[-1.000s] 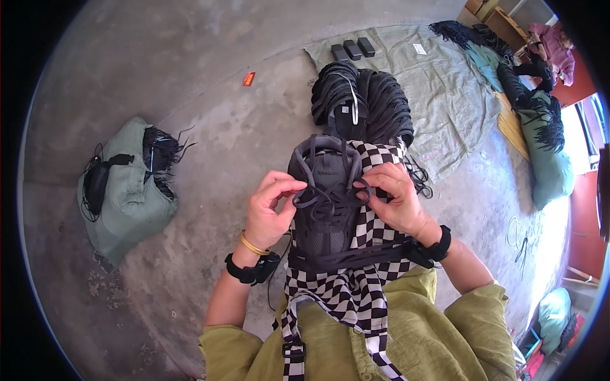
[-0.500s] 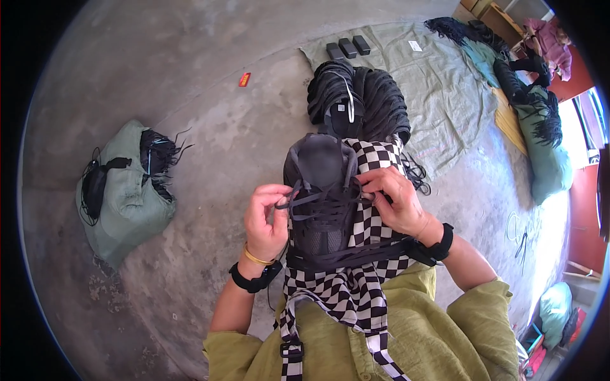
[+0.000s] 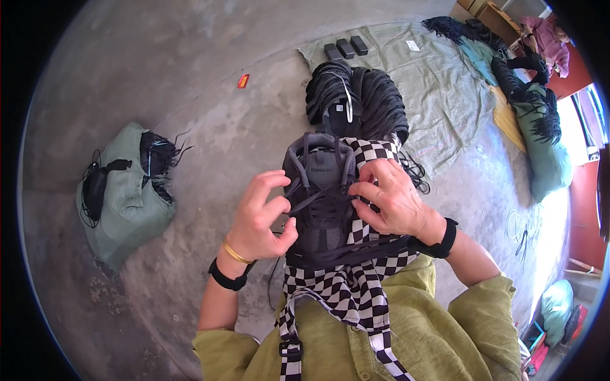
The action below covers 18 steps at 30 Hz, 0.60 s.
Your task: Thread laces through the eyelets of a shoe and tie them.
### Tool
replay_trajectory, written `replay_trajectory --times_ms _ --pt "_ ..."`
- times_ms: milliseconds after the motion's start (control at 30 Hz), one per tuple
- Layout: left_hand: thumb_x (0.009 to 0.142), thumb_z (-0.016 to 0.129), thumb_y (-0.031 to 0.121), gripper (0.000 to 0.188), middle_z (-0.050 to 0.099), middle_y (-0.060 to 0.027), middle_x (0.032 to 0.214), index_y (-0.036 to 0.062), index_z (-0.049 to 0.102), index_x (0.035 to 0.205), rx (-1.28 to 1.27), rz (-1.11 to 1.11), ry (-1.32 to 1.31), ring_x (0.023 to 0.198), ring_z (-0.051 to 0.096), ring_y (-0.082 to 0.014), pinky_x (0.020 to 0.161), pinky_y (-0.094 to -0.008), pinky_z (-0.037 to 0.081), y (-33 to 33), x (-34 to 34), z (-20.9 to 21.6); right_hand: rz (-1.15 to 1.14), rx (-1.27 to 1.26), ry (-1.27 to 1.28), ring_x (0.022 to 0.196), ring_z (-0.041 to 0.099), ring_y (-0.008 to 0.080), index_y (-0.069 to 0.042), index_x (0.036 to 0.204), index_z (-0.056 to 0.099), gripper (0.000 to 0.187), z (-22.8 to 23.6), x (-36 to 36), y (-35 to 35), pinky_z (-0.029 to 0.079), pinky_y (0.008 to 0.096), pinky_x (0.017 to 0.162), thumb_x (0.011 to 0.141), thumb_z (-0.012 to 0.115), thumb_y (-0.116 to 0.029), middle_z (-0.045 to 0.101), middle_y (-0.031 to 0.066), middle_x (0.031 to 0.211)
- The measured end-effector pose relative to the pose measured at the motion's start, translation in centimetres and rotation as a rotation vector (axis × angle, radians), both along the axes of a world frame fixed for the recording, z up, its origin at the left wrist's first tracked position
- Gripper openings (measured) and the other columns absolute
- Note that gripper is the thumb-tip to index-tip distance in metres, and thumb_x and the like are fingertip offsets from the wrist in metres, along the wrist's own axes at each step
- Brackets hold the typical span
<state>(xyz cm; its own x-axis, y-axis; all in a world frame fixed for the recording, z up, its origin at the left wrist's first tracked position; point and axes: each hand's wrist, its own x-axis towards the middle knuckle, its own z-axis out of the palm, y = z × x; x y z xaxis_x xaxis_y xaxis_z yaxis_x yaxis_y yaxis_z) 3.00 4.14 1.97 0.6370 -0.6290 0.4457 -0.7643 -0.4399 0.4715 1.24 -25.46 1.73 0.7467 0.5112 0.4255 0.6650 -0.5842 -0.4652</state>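
Note:
A dark grey shoe upper (image 3: 321, 222) lies on my lap over a black-and-white checkered apron (image 3: 368, 152), its tongue facing up. Thin black laces (image 3: 316, 197) cross its front and run through the eyelets. Beside the left edge of the upper is my left hand (image 3: 262, 219), open, with thumb and forefinger spread apart. My right hand (image 3: 394, 200) is closed at the right eyelet row, its fingertips pinching a shoelace; the exact grip is partly hidden. A bunch of black laces (image 3: 352, 253) lies across the apron below the upper.
Two ribbed black stacks (image 3: 381, 101) stand just beyond my lap. A green cloth (image 3: 438, 114) on the floor carries several dark blocks (image 3: 345, 48). At left sits a green sack (image 3: 124, 197) holding black laces. Another person (image 3: 546, 44) sits at far right near green sacks (image 3: 549, 159).
My left hand has let go of the lace and spread its fingers, shifting slightly outward. The right fingers have moved a little left, closer to the eyelets. The lace loops have drawn in.

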Motion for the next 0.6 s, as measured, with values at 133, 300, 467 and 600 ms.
replay_trajectory --times_ms 133,300,467,600 --pt "0.07 0.069 0.006 0.018 0.059 -0.0195 0.115 0.0013 0.056 0.083 -0.215 0.076 0.261 0.113 0.063 -0.0366 0.096 -0.0427 0.051 1.0 -0.1 -0.5 0.088 0.092 -0.008 0.087 0.059 0.0269 -0.005 0.09 0.071 0.019 0.0 0.0 -0.6 0.046 0.0375 0.078 0.072 0.075 -0.007 0.06 0.0074 0.1" --pt "0.074 0.069 0.005 0.016 0.06 -0.0191 0.112 0.0006 0.056 0.083 -0.25 0.067 0.35 0.107 0.066 -0.0335 0.094 -0.0401 0.051 1.6 0.1 -1.6 0.137 0.139 0.012 0.087 0.061 0.0248 -0.006 0.086 0.071 0.015 -0.5 0.0 -1.0 0.045 0.0364 0.076 0.072 0.076 -0.007 0.065 0.0045 0.101" --pt "0.078 0.068 0.006 0.016 0.061 -0.0169 0.11 -0.002 0.064 0.091 -0.333 0.031 0.403 0.104 0.066 -0.0301 0.094 -0.0403 0.051 1.9 0.2 -2.2 0.161 0.136 -0.03 0.082 0.061 0.0237 -0.007 0.087 0.073 0.018 -0.2 -0.5 -0.9 0.044 0.0359 0.073 0.07 0.079 -0.007 0.066 0.0034 0.095" --pt "0.082 0.066 0.004 0.016 0.062 -0.015 0.109 -0.0007 0.071 0.096 -0.534 0.044 0.498 0.101 0.066 -0.0265 0.092 -0.0346 0.052 1.6 0.6 -1.9 0.133 0.115 -0.032 0.081 0.061 0.0247 -0.006 0.089 0.073 0.014 0.1 -0.5 -0.5 0.046 0.0366 0.072 0.076 0.078 -0.008 0.065 0.0048 0.093"
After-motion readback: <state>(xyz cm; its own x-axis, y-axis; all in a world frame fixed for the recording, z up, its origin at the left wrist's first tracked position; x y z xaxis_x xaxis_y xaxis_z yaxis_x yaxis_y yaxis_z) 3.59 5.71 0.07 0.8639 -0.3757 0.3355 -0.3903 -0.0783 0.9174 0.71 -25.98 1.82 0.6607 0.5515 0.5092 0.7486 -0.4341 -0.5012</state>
